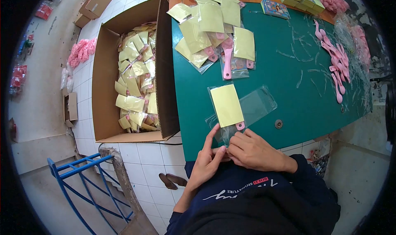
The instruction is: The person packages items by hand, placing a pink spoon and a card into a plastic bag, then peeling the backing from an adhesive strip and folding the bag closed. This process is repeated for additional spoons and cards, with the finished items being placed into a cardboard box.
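A clear plastic bag lies at the table's near edge, holding a yellow card and a pink-handled item, most of which the card hides. My right hand is closed, its fingertips pinching the bag's near end. Beside it, my left hand has its index finger stretched along the bag's left edge, while thumb and other fingers meet at the near end, close to my right fingertips. Under the filled bag, another clear plastic bag sticks out to the right.
Bagged yellow cards with pink handles are piled at the table's far left. Loose pink brushes or spoon-shaped pieces lie right, near plastic scraps. A large cardboard box of filled bags stands left. Small boxes sit at the back.
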A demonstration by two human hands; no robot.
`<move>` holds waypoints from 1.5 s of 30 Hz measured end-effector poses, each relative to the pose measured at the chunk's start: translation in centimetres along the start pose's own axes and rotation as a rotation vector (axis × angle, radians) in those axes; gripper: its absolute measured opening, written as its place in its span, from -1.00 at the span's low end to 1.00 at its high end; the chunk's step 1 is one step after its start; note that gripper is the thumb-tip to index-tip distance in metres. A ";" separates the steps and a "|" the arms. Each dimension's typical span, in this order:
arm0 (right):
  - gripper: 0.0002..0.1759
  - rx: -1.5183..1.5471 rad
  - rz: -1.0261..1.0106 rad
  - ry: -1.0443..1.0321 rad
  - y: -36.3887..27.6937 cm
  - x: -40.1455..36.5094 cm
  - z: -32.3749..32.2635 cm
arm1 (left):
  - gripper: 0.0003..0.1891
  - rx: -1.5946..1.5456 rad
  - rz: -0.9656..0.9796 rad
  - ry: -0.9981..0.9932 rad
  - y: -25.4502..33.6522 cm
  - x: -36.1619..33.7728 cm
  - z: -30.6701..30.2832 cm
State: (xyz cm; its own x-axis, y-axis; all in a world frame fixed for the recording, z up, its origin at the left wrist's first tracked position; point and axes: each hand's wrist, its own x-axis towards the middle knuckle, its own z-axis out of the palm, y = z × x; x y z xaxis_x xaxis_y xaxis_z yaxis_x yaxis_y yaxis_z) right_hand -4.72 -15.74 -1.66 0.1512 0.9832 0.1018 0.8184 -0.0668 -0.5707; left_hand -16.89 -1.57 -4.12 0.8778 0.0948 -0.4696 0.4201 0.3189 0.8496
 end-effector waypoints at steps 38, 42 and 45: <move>-0.82 0.588 0.329 0.213 3.6 -2.9 -1.7 | -0.82 0.706 0.397 0.106 2.1 1.4 -0.1; -0.85 0.787 0.439 0.275 3.4 -2.8 -1.6 | -0.84 0.619 0.407 0.168 1.6 1.4 0.2; -0.86 0.914 0.489 0.293 3.3 -2.9 -1.0 | -0.86 0.552 0.397 0.174 1.8 1.4 0.4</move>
State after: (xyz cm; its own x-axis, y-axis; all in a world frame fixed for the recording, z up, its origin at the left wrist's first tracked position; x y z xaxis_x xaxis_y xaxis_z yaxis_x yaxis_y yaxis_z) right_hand -1.85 -18.95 -3.00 0.5761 0.7971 -0.1810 -0.0728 -0.1706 -0.9827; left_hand -14.86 -1.23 -3.15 0.9588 0.2689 -0.0912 0.1714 -0.2924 0.9408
